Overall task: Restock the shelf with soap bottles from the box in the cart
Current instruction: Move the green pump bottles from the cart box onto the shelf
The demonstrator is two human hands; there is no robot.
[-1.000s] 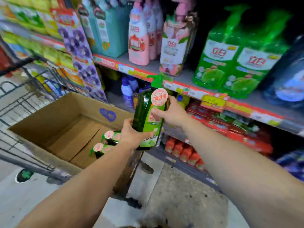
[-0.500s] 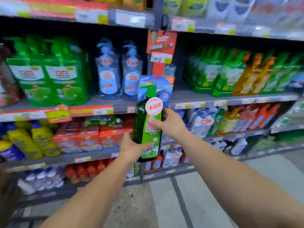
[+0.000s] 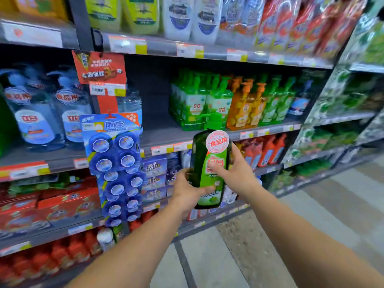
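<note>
Both hands, left hand and right hand, are gripping an upright green soap bottle, stickered 食品用, before the shelf, whose bare stretch is lying just behind.

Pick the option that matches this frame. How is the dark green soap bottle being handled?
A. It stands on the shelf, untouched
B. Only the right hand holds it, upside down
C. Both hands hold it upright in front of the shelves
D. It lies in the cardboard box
C: the left hand grips the lower part of the soap bottle and the right hand grips its side, pump cap on top, with the bottle off any shelf.
</note>
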